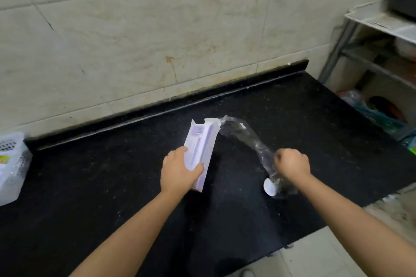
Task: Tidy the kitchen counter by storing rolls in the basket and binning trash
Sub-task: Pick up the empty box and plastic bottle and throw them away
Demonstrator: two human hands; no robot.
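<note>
A long white and purple box (201,148) lies on the black counter (112,175), its far end flaps open. My left hand (180,171) grips the box's near half from above. A strip of clear plastic film (245,139) stretches from the box's open end to my right hand (292,165), which is closed on it. A small white round piece (270,187) hangs at the film's near end below that hand. The white perforated basket (12,164) stands at the counter's far left edge.
A tiled wall (157,40) backs the counter. To the right stands a metal rack (371,51) with a dark pan on top and plastic bags (378,117) on the floor beneath. The counter's right edge drops to pale floor tiles (326,254).
</note>
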